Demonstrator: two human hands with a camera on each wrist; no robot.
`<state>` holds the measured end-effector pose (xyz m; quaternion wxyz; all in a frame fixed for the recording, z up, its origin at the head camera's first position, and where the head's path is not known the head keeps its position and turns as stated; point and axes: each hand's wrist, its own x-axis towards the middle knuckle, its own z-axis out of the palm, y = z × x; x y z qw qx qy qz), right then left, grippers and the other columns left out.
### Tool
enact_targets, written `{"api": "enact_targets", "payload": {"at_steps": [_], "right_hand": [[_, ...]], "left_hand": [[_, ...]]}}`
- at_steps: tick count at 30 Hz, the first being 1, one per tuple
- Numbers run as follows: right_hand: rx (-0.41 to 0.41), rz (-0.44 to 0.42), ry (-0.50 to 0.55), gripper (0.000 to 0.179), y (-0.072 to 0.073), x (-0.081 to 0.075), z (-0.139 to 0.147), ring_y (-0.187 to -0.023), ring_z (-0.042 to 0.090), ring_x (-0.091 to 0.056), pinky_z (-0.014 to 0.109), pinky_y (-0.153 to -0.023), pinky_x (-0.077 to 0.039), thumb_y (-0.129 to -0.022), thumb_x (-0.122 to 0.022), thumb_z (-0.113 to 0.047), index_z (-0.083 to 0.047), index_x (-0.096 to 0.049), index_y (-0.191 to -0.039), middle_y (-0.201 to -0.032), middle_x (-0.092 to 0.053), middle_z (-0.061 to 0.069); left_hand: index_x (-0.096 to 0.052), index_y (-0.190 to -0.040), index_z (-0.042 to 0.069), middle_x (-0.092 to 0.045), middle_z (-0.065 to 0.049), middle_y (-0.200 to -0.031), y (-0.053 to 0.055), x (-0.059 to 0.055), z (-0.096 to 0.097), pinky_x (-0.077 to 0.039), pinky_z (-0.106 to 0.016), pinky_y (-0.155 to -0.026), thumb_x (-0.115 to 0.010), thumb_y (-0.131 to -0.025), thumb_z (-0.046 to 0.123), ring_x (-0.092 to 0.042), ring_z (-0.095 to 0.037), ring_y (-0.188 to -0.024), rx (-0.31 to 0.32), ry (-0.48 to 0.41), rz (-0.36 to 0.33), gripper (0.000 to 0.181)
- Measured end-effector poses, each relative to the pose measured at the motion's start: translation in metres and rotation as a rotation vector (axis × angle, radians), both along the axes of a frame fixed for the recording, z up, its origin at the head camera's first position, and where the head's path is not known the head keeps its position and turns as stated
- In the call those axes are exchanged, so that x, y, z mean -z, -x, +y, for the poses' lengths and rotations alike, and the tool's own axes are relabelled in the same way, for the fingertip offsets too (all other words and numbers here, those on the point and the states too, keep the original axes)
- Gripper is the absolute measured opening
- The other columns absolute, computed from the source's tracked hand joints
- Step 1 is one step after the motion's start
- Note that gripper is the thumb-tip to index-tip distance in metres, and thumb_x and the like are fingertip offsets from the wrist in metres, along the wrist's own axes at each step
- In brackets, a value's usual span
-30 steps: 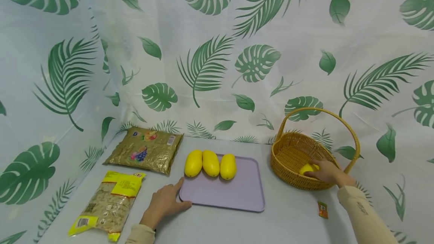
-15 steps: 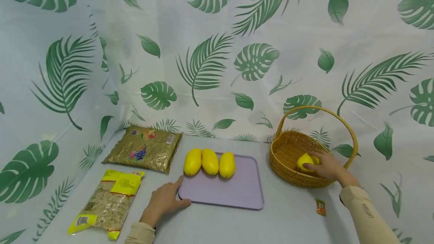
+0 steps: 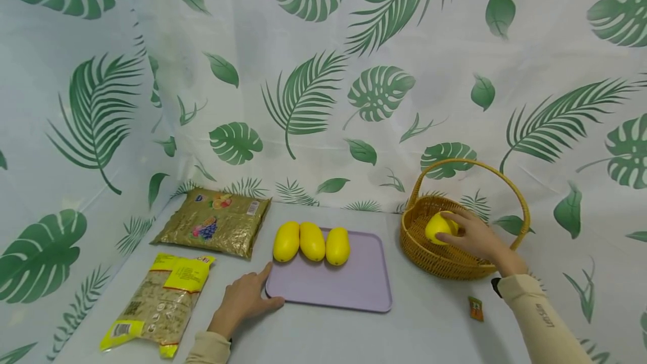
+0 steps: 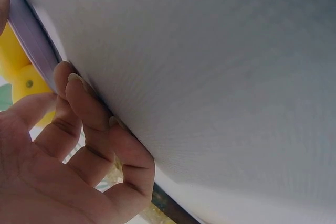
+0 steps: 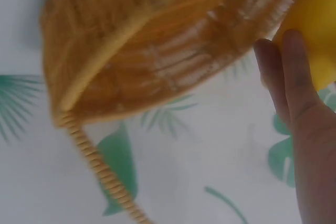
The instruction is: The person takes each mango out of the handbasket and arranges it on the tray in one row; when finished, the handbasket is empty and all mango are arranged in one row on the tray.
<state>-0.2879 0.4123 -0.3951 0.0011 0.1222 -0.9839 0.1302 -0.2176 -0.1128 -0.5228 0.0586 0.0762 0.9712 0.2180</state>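
My right hand (image 3: 475, 237) grips a smooth yellow fruit (image 3: 437, 228), thumb on the near side and fingers over the top. In the head view the fruit overlaps the inside of the wicker basket (image 3: 429, 263); in the right wrist view the fruit (image 5: 315, 30) shows beside the basket's rim. Three long yellow fruits (image 3: 311, 242) lie side by side along the back left of the lilac tray (image 3: 333, 288). At the tray's front left corner rests my left hand (image 3: 245, 299), thumb and index finger spread along the edges. The left wrist view shows its other fingers (image 4: 86, 103) loosely bent by the tabletop.
A gold fruit-print bag (image 3: 214, 221) lies behind on the left, with a yellow and clear bag (image 3: 162, 302) in front of it. A small orange packet (image 3: 475, 309) lies before the basket. The basket's tall arched handle (image 3: 518, 192) rises close to my right hand.
My right hand has lifted the yellow fruit from the basket's floor, up and to the left. My left hand and the tray have stayed in place.
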Motion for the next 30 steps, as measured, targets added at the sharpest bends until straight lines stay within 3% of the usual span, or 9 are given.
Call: {"api": "enact_targets", "payload": {"at_steps": [7,21,30], "right_hand": [[-0.065,0.016,0.085,0.073,0.008,0.001,-0.019,-0.110,0.040,-0.063,0.056,-0.090,-0.054,-0.094,-0.066,-0.048,-0.003,-0.046,-0.148,-0.156,-0.030,0.033],[-0.181,0.016,0.206,0.068,0.010,0.008,-0.069,-0.118,0.045,-0.062,0.050,-0.093,-0.057,-0.093,-0.071,-0.038,-0.002,-0.048,-0.146,-0.157,-0.029,0.032],[-0.275,-0.021,0.169,0.065,0.015,0.026,-0.112,-0.122,0.040,-0.059,0.048,-0.093,-0.057,-0.092,-0.072,-0.039,-0.006,-0.053,-0.144,-0.156,-0.034,0.027]], "left_hand": [[-0.047,-0.151,0.013,-0.069,-0.020,-0.113,0.001,-0.001,-0.001,-0.052,-0.058,-0.074,-0.079,-0.074,0.061,-0.066,-0.037,-0.095,-0.008,0.008,-0.004,0.096],[-0.047,-0.151,0.014,-0.069,-0.022,-0.115,0.002,0.001,0.002,-0.051,-0.061,-0.078,-0.080,-0.074,0.060,-0.066,-0.039,-0.098,-0.010,0.002,-0.016,0.096],[-0.047,-0.150,0.013,-0.069,-0.021,-0.115,0.001,0.002,0.000,-0.051,-0.062,-0.078,-0.080,-0.074,0.061,-0.066,-0.039,-0.099,-0.011,-0.001,-0.005,0.096]]}}
